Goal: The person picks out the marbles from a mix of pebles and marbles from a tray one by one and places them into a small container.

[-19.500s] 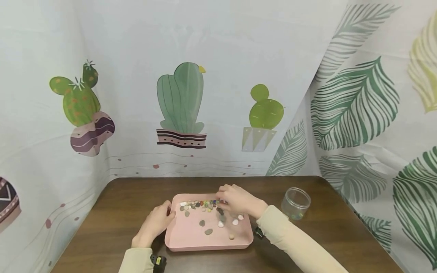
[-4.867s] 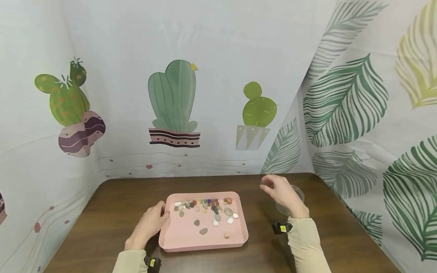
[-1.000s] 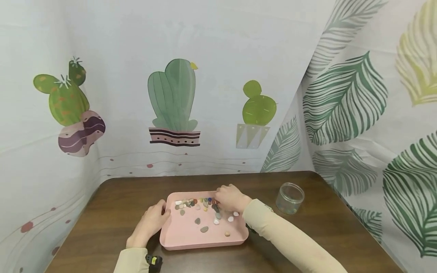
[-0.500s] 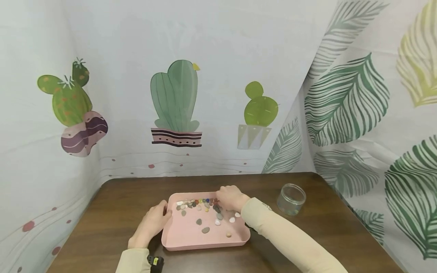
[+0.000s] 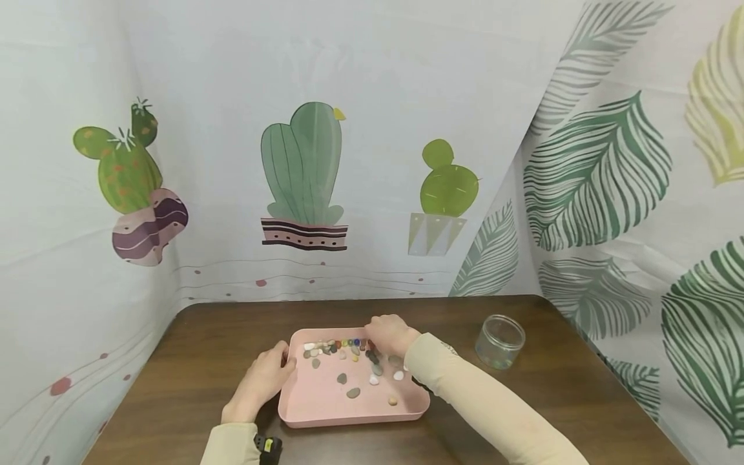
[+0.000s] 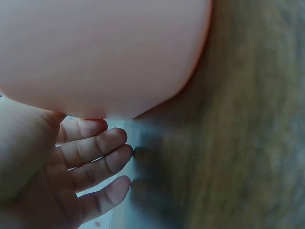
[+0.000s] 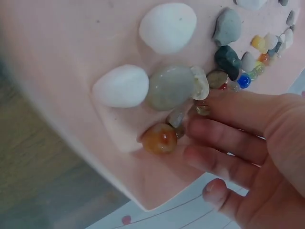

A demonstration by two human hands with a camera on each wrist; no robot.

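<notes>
A pink tray (image 5: 325, 408) lies on the table, with stones and glass marbles strung along its back side. My left hand (image 5: 264, 378) holds the tray's left rim, thumb over the edge and fingers along the outer wall. My right hand (image 5: 395, 337) reaches into the back right corner. In the right wrist view its thumb and index fingertips meet a small greenish glass piece (image 7: 202, 110); I cannot tell whether they pinch it. Beside them lie an orange stone (image 7: 160, 138), a grey-green stone (image 7: 170, 88) and a blue marble (image 7: 244, 80).
A clear round jar (image 5: 500, 342) with a few coloured pieces at its bottom stands right of the tray on the brown table (image 5: 232, 323). White stones (image 5: 374, 380) and flat grey pebbles (image 5: 353, 392) are scattered over the tray floor. A patterned cloth (image 5: 372, 194) hangs behind.
Around five seconds ago my right hand was by the jar, pinching a small dark bluish piece; since then it has returned to the tray's back right corner. My left hand keeps its place.
</notes>
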